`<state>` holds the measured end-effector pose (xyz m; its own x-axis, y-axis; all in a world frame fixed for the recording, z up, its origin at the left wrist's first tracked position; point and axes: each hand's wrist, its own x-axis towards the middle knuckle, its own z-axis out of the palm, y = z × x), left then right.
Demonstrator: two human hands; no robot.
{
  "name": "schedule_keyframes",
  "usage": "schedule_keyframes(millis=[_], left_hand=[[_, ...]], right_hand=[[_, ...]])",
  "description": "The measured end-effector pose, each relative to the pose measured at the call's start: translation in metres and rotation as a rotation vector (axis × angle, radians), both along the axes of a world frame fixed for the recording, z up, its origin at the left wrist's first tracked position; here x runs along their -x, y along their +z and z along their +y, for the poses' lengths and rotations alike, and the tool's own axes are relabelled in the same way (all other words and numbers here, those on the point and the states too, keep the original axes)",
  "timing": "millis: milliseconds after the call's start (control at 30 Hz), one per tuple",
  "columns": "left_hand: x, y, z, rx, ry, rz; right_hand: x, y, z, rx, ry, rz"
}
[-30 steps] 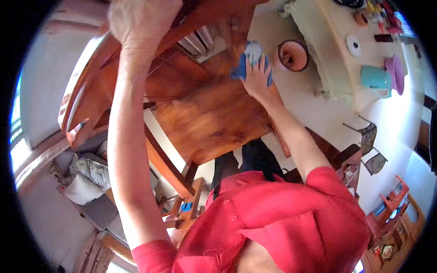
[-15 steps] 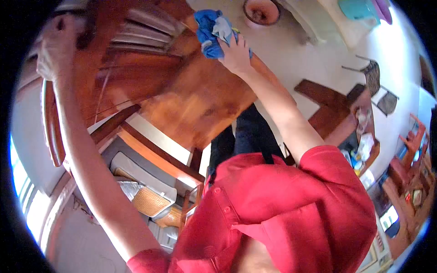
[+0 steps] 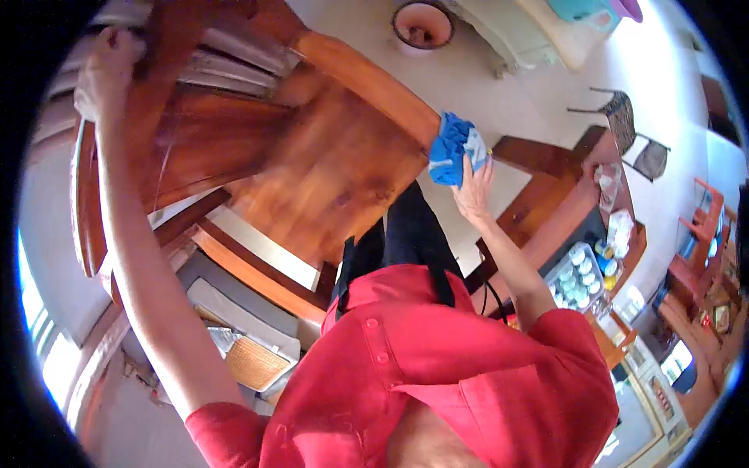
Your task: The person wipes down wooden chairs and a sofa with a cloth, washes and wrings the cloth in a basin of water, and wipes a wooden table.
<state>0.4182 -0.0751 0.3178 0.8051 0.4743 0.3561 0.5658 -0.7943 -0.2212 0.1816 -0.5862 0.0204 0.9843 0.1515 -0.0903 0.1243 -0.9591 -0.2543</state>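
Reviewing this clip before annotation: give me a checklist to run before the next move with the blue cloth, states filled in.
1. Blue cloth held in right hand: ok.
2. Blue cloth touching the wooden surface: cannot tell; it is bunched at the near right corner.
3. Left hand gripping the wooden frame: cannot tell; fingers unclear.
4. Visible wooden surface free of loose items: ok.
5. Wooden surface clean: cannot tell; dark patches could be grain.
6. Basin apart from blue cloth: ok.

1 head camera, close, looking down
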Motion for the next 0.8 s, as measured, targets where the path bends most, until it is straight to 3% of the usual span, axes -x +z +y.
schedule_keyframes(millis=[167,233,433,500,600,800], left_hand=[[0.0,-0.001,-0.003,0.009,-0.001,-0.022],[0.004,-0.003,-0.007,-0.057,-0.036,-0.156],[0.007,0.002,-0.026,-0.051,-0.039,-0.18],[0.01,0.003,-0.035,-0.136,-0.307,-0.478],[0.008,0.004,-0.034,-0.11,-0.286,-0.464],[0.011,0.003,-0.027,-0.124,-0.318,-0.467]], right_hand=[[-0.058,0.015,0.053,0.138,0.132,0.177],[-0.086,0.011,0.084,0.089,0.171,0.145],[-0.181,-0.009,0.194,-0.003,0.378,-0.122],[-0.211,-0.01,0.231,-0.008,0.406,-0.148],[-0.245,-0.028,0.278,0.01,0.46,-0.328],[-0.257,-0.02,0.283,-0.037,0.652,-0.264]])
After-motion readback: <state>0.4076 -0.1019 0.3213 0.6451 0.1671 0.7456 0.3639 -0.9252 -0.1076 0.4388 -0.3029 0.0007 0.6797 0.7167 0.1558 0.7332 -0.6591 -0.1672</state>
